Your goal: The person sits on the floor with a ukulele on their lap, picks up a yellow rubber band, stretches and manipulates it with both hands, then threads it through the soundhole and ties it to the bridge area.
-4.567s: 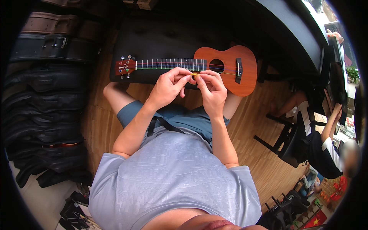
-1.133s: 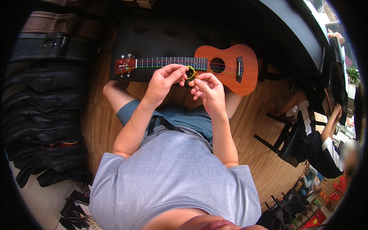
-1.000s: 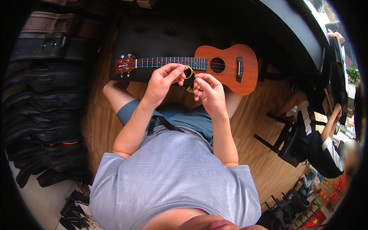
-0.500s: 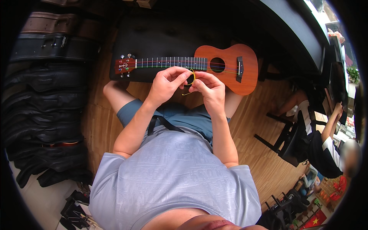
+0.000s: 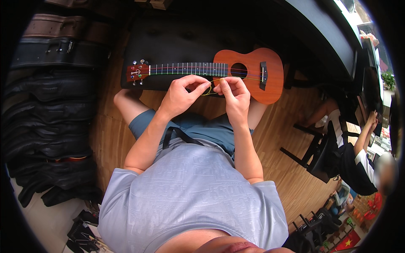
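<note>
Between my two hands runs a thin yellow-green string [image 5: 207, 93], partly looped. My left hand [image 5: 182, 93] pinches one part of it with thumb and forefinger. A short gap to the right, my right hand [image 5: 234, 95] pinches another part, fingers closed. Just beyond both hands lies a ukulele [image 5: 270, 76], face up, its headstock [image 5: 137, 72] to the left and its reddish-brown body to the right. Several coloured strings stretch along its dark fretboard. My hands are on the near side of the neck, close to where it meets the body.
The ukulele rests on a black padded bench [image 5: 168, 42]. Black instrument cases [image 5: 50, 86] are stacked at the left. A dark piano-like body [image 5: 325, 38] stands at the far right. Another person [image 5: 354, 164] sits on a black chair at the right, over a wooden floor [image 5: 270, 143].
My right hand has moved a little to the right, away from my left. The string's small round coil has loosened into a longer, thinner loop between them.
</note>
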Demonstrator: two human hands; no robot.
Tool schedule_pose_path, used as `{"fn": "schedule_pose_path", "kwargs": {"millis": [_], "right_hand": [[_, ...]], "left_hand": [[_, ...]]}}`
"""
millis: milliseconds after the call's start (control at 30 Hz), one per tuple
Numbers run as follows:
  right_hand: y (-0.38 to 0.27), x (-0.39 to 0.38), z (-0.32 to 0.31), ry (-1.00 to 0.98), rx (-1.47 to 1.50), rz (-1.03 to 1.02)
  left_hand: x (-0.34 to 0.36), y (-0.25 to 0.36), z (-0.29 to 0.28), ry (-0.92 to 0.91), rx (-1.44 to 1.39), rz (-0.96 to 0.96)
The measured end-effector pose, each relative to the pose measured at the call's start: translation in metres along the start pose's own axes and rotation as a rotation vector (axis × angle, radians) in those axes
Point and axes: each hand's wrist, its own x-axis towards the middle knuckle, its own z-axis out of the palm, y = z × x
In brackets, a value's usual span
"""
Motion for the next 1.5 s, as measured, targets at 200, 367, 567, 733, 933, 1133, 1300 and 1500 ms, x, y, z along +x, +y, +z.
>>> {"fn": "schedule_pose_path", "kwargs": {"millis": [200,367,567,733,933,1133,1300,1500], "right_hand": [[0.002,0.002,-0.004,-0.075,0.258,0.049],[-0.023,0.0,-0.011,-0.047,-0.026,0.165],[-0.027,0.002,-0.02,-0.096,-0.25,0.085],[-0.019,0.003,-0.018,0.023,-0.138,0.05],[-0.002,0.01,-0.025,0.097,-0.449,-0.277],[-0.011,0.009,-0.022,-0.003,-0.732,-0.452],[-0.011,0.005,-0.014,-0.004,-0.359,-0.296],[-0.007,0.001,-0.018,-0.071,-0.184,-0.068]], "left_hand": [[0.001,0.014,-0.007,-0.109,0.132,-0.05],[-0.001,0.002,-0.009,-0.106,0.046,-0.089],[0.002,-0.002,-0.009,-0.095,-0.214,-0.131],[0.003,-0.009,-0.008,-0.103,-0.277,-0.112],[0.002,-0.001,-0.009,-0.128,-0.219,-0.109],[0.001,0.002,-0.008,-0.147,-0.197,-0.053],[0.001,0.003,-0.007,-0.157,-0.215,-0.085],[0.002,-0.001,-0.007,-0.139,-0.332,-0.101]]}}
